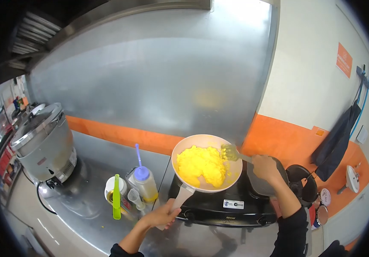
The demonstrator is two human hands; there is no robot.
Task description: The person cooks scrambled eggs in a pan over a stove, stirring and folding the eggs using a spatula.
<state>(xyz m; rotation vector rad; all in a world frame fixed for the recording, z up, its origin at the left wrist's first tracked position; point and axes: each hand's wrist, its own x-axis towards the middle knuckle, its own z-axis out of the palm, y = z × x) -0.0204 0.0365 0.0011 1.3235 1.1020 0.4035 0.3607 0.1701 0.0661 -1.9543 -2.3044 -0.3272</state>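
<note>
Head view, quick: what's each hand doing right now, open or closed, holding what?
Left hand: closed, holding the pan handle.
Right hand: closed, holding the spatula, its head in the pan.

A large metal panel (150, 81) covers most of the back wall, its dull surface brightening to a white glare near the upper right. Below it runs an orange band (116, 132). To the right, the side wall (306, 60) is off-white above and orange below, with an orange sign (344, 60) high up and dark cloth (336, 141) hanging from a rack (363, 78). A small white washbasin (352, 179) is mounted lower down. Slatted vents (32, 32) hang at upper left, above a metal counter (96, 160) and pale floor (24, 192).
</note>
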